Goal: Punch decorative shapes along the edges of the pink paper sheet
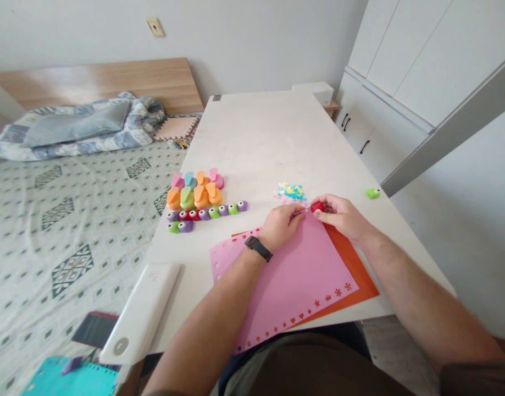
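A: Which hand has what?
B: Right hand: grip closed round a red craft punch, at the far corner of the pink sheet. Left hand: thumb and fingers pinching that sheet's far edge, just beside the punch.

A: Where's the sheet?
B: Near side of the worktop, lying askew over an orange sheet, under both hands.

A: Cut-outs so far?
B: Near edge: a row along most of it, with hearts, stars, a crown, flower-like shapes. Left edge: larger holes at the far end; forearm hides the rest. Far edge: small shapes along the left part; left hand covers the next stretch.

A: Uncut?
B: Right edge looks plain between its corners. Middle plain too. Whether the punch has cut at the corner, can't tell.

A: Offcuts, other tools?
B: Paper confetti, blue, yellow, pink, heaped just beyond the hands. Large lever punches and small craft punches in rows at left. One green punch alone by the right edge. Judgement: three sides worked at least partly, the right one not.
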